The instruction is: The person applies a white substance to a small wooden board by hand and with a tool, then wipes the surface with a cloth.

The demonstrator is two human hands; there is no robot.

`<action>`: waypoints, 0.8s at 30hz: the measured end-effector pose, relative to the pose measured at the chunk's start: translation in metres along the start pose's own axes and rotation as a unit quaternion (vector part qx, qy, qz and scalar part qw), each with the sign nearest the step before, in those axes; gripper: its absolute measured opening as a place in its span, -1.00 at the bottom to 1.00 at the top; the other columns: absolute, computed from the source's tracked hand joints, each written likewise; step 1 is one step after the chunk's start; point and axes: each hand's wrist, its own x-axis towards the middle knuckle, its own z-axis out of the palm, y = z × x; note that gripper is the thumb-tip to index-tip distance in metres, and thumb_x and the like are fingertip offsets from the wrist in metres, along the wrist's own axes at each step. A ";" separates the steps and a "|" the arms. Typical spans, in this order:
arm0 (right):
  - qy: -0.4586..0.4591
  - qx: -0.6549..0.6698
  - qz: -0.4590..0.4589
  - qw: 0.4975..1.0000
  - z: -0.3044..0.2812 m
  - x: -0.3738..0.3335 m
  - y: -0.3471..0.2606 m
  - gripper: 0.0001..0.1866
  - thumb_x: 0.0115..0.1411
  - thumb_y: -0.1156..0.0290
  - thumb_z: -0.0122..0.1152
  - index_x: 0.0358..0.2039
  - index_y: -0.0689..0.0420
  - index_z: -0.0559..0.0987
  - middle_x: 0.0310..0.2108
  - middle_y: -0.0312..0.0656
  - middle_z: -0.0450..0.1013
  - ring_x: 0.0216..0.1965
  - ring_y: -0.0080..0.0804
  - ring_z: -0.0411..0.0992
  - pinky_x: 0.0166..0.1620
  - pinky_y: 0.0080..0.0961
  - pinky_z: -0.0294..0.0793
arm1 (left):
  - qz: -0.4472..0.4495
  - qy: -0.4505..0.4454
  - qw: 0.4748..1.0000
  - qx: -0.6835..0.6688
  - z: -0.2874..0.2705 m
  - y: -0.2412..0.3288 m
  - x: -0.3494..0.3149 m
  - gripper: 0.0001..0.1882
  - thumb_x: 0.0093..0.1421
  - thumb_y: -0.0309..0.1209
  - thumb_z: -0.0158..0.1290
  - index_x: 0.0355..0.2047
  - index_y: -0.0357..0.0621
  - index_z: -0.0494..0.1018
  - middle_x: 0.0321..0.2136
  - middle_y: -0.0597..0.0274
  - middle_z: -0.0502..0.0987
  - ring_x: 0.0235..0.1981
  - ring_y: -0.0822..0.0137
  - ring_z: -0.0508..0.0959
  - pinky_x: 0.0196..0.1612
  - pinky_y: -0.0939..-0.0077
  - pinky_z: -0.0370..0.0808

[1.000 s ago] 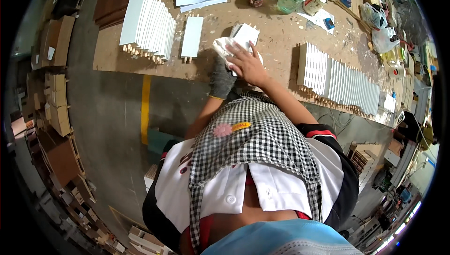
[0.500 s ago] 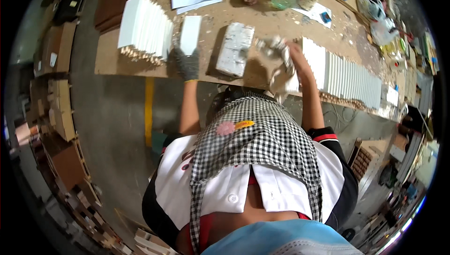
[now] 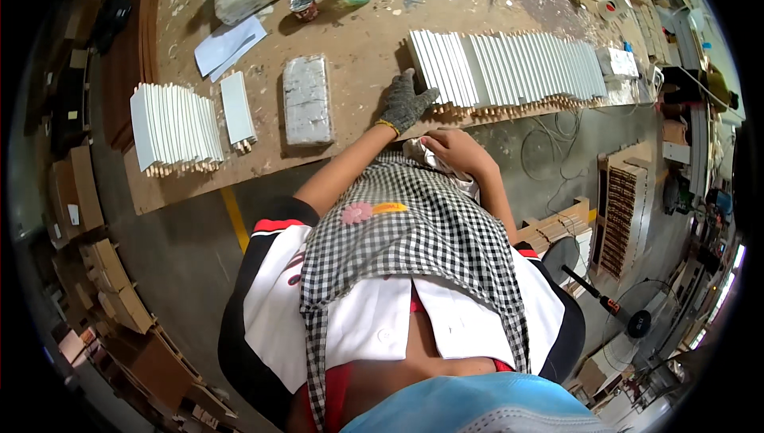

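The left hand (image 3: 407, 104) has come, fingers spread, to one-o'clock white slats (image 3: 442, 69), while the right hand (image 3: 463, 149) clutches cloth (image 3: 415, 149), leaving the eleven-o'clock block (image 3: 308, 103) bare.

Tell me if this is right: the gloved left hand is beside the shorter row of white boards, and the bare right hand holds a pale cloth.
Wrong row: the head view shows the gloved left hand beside the longer row of white boards, while the bare right hand holds a pale cloth.
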 end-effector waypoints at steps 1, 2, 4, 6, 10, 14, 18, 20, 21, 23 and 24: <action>0.038 -0.037 0.014 0.998 -0.002 -0.004 -0.001 -0.49 0.39 -0.02 -0.02 0.00 0.16 0.58 -0.25 0.10 0.57 -0.19 0.05 0.53 -0.07 -0.17 0.49 | -0.010 0.008 0.999 0.039 0.009 -0.004 0.005 -0.01 0.15 0.16 0.20 0.33 -0.36 0.15 0.28 -0.24 0.27 0.26 -0.08 0.36 0.27 0.20 0.32; 0.075 -0.075 0.027 0.994 -0.003 -0.007 -0.001 -0.49 0.39 -0.03 -0.03 0.06 0.13 0.56 -0.22 0.11 0.57 -0.16 0.09 0.53 -0.05 -0.13 0.49 | -0.009 0.009 1.000 0.002 0.013 -0.011 0.006 -0.01 0.17 0.16 0.17 0.34 -0.35 0.12 0.29 -0.26 0.25 0.29 -0.10 0.31 0.30 0.15 0.29; 0.121 -0.077 0.048 0.989 -0.003 -0.012 0.003 -0.49 0.39 -0.03 -0.03 0.11 0.09 0.53 -0.20 0.11 0.57 -0.14 0.10 0.52 -0.04 -0.10 0.48 | -0.033 -0.007 0.996 -0.083 0.010 -0.024 0.007 -0.04 0.21 0.13 0.12 0.35 -0.35 0.10 0.31 -0.28 0.22 0.32 -0.11 0.28 0.32 0.13 0.26; 0.161 -0.083 0.073 0.981 -0.003 -0.009 0.010 -0.48 0.39 -0.03 -0.04 0.23 -0.02 0.45 -0.21 0.09 0.56 -0.14 0.08 0.52 -0.03 -0.08 0.48 | -0.050 0.012 0.993 -0.104 0.006 -0.031 0.004 -0.10 0.25 0.04 0.10 0.35 -0.39 0.10 0.29 -0.28 0.26 0.30 -0.06 0.32 0.32 0.19 0.26; 0.110 -0.092 0.042 0.989 -0.010 0.001 -0.002 -0.46 0.40 0.00 -0.04 0.35 -0.22 0.32 -0.31 0.04 0.55 -0.25 0.02 0.53 -0.12 -0.12 0.50 | -0.077 -0.013 0.990 -0.121 -0.008 -0.024 -0.007 -0.13 0.26 -0.04 0.10 0.36 -0.42 0.08 0.31 -0.25 0.25 0.33 -0.01 0.29 0.33 0.24 0.25; 0.133 -0.273 0.035 0.952 0.003 0.036 0.011 -0.50 0.39 0.10 -0.06 0.33 -0.29 0.35 -0.45 0.01 0.56 -0.43 0.02 0.54 -0.26 -0.05 0.53 | -0.098 -0.031 0.980 -0.168 -0.026 -0.031 -0.020 -0.15 0.24 -0.09 0.12 0.35 -0.45 0.11 0.31 -0.22 0.26 0.31 0.01 0.31 0.33 0.27 0.26; 0.177 -0.253 0.065 0.949 -0.002 0.047 0.016 -0.50 0.36 0.04 -0.05 0.18 0.02 0.50 -0.35 0.04 0.61 -0.32 0.01 0.59 -0.23 -0.08 0.57 | -0.051 0.033 0.992 -0.113 -0.058 -0.046 -0.038 -0.45 0.23 -0.23 0.11 0.12 -0.39 0.38 0.03 -0.14 0.54 0.07 0.00 0.52 0.15 0.22 0.40; 0.157 -0.250 0.079 0.952 -0.004 0.048 0.011 -0.51 0.34 0.01 -0.03 0.15 0.00 0.52 -0.29 0.05 0.61 -0.26 0.05 0.58 -0.16 -0.05 0.55 | -0.003 0.169 0.985 0.019 -0.083 -0.060 -0.055 -0.52 0.27 -0.26 0.05 0.09 -0.34 0.40 -0.04 -0.19 0.55 0.04 -0.06 0.53 0.12 0.19 0.41; 0.158 -0.237 0.075 0.956 -0.004 0.045 0.010 -0.51 0.34 0.01 -0.02 0.14 -0.01 0.53 -0.28 0.05 0.61 -0.23 0.07 0.58 -0.14 -0.04 0.55 | -0.002 0.193 0.981 -0.021 -0.105 -0.052 -0.066 -0.54 0.30 -0.26 0.02 0.09 -0.33 0.42 -0.03 -0.20 0.55 0.05 -0.10 0.52 0.11 0.15 0.42; 0.142 -0.210 0.043 0.966 -0.008 0.043 -0.014 -0.52 0.34 -0.03 0.01 0.06 0.01 0.59 -0.22 0.04 0.61 -0.18 0.07 0.57 -0.07 -0.08 0.54 | 0.052 0.315 0.946 0.052 -0.135 -0.087 -0.085 -0.60 0.31 -0.25 -0.02 0.03 -0.26 0.47 -0.10 -0.20 0.57 -0.08 -0.13 0.55 0.00 0.07 0.46; 0.120 -0.176 0.039 0.976 -0.016 0.039 -0.039 -0.53 0.34 -0.03 0.01 0.04 0.02 0.60 -0.22 0.05 0.61 -0.18 0.06 0.57 -0.07 -0.10 0.54 | 0.017 0.313 0.947 0.074 -0.149 -0.097 -0.094 -0.60 0.32 -0.28 -0.03 0.05 -0.27 0.48 -0.09 -0.19 0.57 -0.06 -0.12 0.55 0.03 0.09 0.46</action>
